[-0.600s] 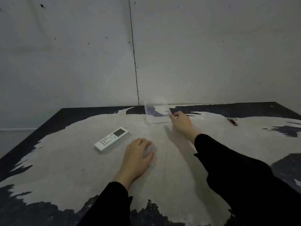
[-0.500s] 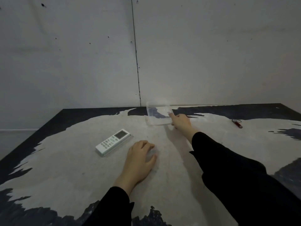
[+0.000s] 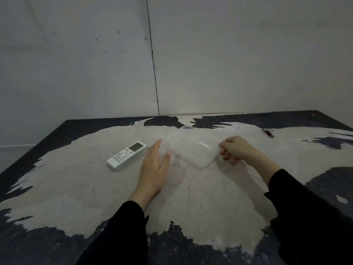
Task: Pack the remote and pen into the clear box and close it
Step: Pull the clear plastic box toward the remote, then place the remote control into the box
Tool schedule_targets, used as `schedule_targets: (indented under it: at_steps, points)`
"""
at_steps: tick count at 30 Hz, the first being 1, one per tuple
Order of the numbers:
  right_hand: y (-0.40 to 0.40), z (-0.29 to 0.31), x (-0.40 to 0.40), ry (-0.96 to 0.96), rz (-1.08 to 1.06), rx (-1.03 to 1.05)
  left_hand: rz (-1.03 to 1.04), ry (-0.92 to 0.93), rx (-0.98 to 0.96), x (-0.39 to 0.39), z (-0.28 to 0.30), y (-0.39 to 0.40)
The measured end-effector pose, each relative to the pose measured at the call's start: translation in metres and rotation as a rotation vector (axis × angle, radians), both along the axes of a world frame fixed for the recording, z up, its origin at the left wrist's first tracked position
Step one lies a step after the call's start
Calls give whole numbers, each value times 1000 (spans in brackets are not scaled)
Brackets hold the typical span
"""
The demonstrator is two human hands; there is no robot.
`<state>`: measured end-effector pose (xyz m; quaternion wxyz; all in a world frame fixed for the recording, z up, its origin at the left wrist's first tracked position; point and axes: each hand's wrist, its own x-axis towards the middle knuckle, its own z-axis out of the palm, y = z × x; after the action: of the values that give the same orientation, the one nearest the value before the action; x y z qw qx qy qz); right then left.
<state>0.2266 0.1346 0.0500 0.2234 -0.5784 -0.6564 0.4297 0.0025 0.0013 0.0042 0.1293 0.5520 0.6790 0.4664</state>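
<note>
Table [image 3: 57,188]: worn pale top w/ dark patches round the edges, back edge against grey wall [image 3: 76,64].

Left to right:
- White remote [image 3: 127,156], lying flat, buttons up, display end pointing away and to the right. Nothing touching it. Open tabletop to its left and toward the near edge.
- Left hand [image 3: 153,170], black sleeve, fingers straight and together, thumb spread out to the right. Palm down, on or just above the table, can't tell which. Holds nothing. Sits between remote and box, just beside the remote's right side; thumb tip just at the box's left corner, contact not resolvable.
- Clear box [image 3: 191,152], centre, shallow w/ rounded corners, tilted so the near-right corner looks raised. Very transparent; lid vs. base can't be separated.
- Right hand [image 3: 234,150], black sleeve, fingers curled in, pinching the box's right edge betw. thumb and fingers.
- Small dark-red pen [image 3: 268,133], far right near back edge, well apart from box and both hands. Lies flat, ring or clip at its far end.

Room: wide bare surface in front of both hands down to the near edge; bare strip betw. right hand and pen.
</note>
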Motion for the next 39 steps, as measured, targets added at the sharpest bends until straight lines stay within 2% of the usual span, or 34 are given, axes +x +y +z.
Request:
schedule_targets:
  at_steps: [2,5,7,9,12,15,17,20,23,26,30,39]
  points:
    - [-16,1,15,13,60,-2,31,45,41,-4,5,-1]
    - [-36,-2,24,18,60,86,180,283,80,-19,11,-4]
    - [-41,-5,24,31,1,175,287,404,-2,-33,10,-5]
    - [-43,-9,23,29,-35,257,389,484,-163,-49,6,-8]
    - [-47,-15,19,35,-63,315,460,510,-305,-68,3,-15]
    - [-58,-14,16,43,-37,325,453,522,-278,-76,4,-18]
    - [-65,-14,14,-19,20,355,448,500,-257,-75,4,-17]
    - [-71,-13,9,-37,88,324,355,371,-122,-65,11,-15]
    - [-73,-11,9,-10,114,290,128,262,101,-36,30,-15]
    - [-75,-8,10,8,124,270,-119,268,185,-3,45,-17]
    - [-74,-10,11,11,130,278,-272,360,86,16,37,-12]
    - [-71,-13,12,4,144,308,-328,409,-250,19,35,6]
